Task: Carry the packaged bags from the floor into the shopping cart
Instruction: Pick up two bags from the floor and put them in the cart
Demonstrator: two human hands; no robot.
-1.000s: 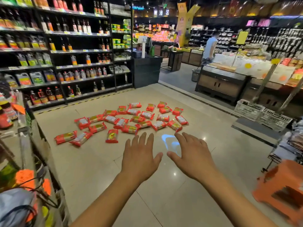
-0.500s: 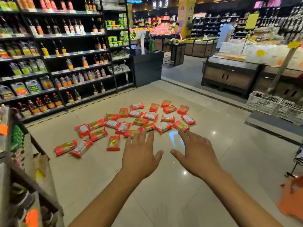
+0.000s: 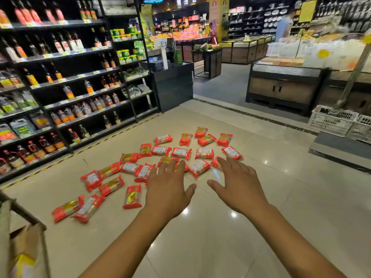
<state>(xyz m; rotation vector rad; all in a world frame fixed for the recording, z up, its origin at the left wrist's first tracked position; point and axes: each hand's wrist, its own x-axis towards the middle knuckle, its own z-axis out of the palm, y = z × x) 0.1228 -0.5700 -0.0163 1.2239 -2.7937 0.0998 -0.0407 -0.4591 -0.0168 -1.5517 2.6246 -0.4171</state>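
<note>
Several red packaged bags [image 3: 180, 152] lie scattered on the beige tiled floor ahead of me. One bag [image 3: 133, 196] lies just left of my left hand. My left hand [image 3: 167, 189] is stretched forward, palm down, fingers straight, and holds nothing. Beside it my right hand [image 3: 239, 185] reaches out the same way with spread fingers, empty, above the near edge of the bags. The shopping cart [image 3: 24, 219] shows only as a dark rim and part of its load at the lower left corner.
Tall black shelves [image 3: 66, 77] of bottles run along the left. A dark counter [image 3: 173, 85] stands behind the bags. A wooden display cabinet [image 3: 285, 87] and white plastic crates [image 3: 333, 120] are at the right. A person [image 3: 283, 27] stands far back.
The view has moved closer to the bags and swung right, so the cart has slid almost out of sight. Both hands now reach over the near bags, still empty.
</note>
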